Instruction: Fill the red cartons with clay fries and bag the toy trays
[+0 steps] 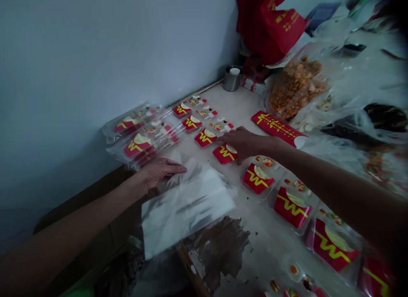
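Plastic (195,171) pinched in the left hand (163,170) could slip if that hold loosens, while the right hand (245,143), its grip unclear in dim light, might nudge a red packet (224,154).

Row of packs (258,178): runs along the table (245,103), from near the wall (127,46) to the lower right.
Right hand (244,144): over the row, partway along.
Plastic sheeting (188,212): left of the row, across the table's edge.
Left hand (164,171): at the sheeting's far left corner.
Wrapped packs (140,146): left of the row's far end.
Cup (232,81): beyond that end.
Carton (279,129): right of the row.
Snack bag (296,88): behind the carton.
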A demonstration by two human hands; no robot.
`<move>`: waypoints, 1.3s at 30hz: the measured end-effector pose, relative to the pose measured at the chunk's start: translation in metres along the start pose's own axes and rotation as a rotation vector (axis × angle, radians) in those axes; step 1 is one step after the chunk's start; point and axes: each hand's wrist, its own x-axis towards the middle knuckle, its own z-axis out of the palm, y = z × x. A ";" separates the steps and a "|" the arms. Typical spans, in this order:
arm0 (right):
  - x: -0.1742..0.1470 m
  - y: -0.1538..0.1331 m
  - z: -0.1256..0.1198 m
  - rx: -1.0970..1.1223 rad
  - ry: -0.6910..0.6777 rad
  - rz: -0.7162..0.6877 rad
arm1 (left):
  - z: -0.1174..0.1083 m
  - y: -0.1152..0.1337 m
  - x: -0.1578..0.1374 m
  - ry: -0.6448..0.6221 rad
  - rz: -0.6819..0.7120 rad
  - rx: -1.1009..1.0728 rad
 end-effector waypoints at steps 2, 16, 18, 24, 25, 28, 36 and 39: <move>0.000 -0.001 -0.003 -0.044 0.015 0.002 | 0.002 -0.004 0.000 0.047 -0.011 -0.067; -0.073 -0.080 -0.060 -0.231 0.290 0.156 | 0.053 0.018 -0.043 0.120 0.186 0.121; -0.084 -0.091 -0.051 -0.263 0.297 0.205 | 0.058 0.018 -0.046 0.071 0.193 0.132; -0.102 -0.125 -0.023 -0.251 0.337 0.305 | 0.070 0.018 -0.049 -0.118 0.186 0.227; -0.103 -0.130 -0.021 -0.233 0.356 0.320 | 0.072 0.017 -0.048 -0.148 0.179 0.234; -0.104 -0.144 -0.013 -0.179 0.387 0.338 | 0.076 0.016 -0.042 -0.212 0.135 0.137; -0.116 -0.147 0.005 -0.020 0.154 0.141 | 0.067 0.009 -0.023 -0.299 0.144 0.043; -0.121 -0.145 0.005 0.054 0.116 0.046 | 0.070 0.006 -0.022 -0.373 0.113 0.109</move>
